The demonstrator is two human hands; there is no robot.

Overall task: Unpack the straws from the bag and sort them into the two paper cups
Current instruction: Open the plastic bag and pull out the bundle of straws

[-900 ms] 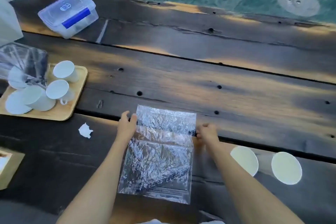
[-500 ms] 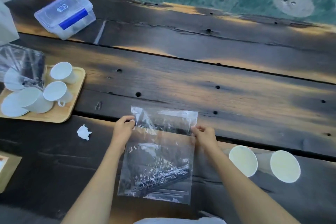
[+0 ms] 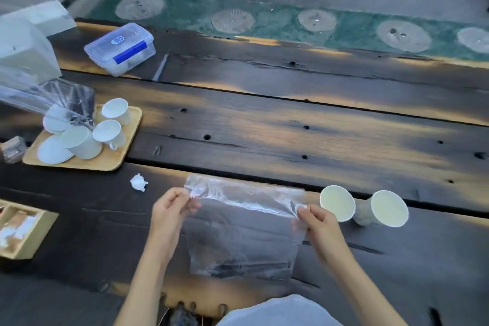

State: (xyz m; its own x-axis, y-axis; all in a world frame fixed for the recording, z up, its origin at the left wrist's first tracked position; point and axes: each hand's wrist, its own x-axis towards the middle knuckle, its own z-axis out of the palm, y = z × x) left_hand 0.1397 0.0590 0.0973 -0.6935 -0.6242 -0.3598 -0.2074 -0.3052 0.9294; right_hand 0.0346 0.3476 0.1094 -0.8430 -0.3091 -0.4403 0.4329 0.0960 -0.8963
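Showing the head view: a clear, crinkled plastic bag (image 3: 242, 230) lies at 6 o'clock on the dark, weathered plank tabletop (image 3: 291, 127), its mouth edge lifted. The left hand (image 3: 169, 209) has its grip pinched together on the bag's upper left corner; the right hand (image 3: 316, 219) has its grip pinched together on the upper right corner. Dark, thin straws (image 3: 238, 266) lie blurred along the bag's bottom edge, inside the plastic. Two white paper cups stand just beside the right hand, toward 3 o'clock: the nearer cup (image 3: 337, 202) and the farther cup (image 3: 387, 208), close together and both empty. A small crumpled white scrap (image 3: 139, 182) lies at 9 o'clock of the bag. At 10 o'clock a light wooden tray (image 3: 116, 159) carries white cups and saucers. At 11 o'clock sits a clear lidded plastic box with a blue latch (image 3: 120, 47).
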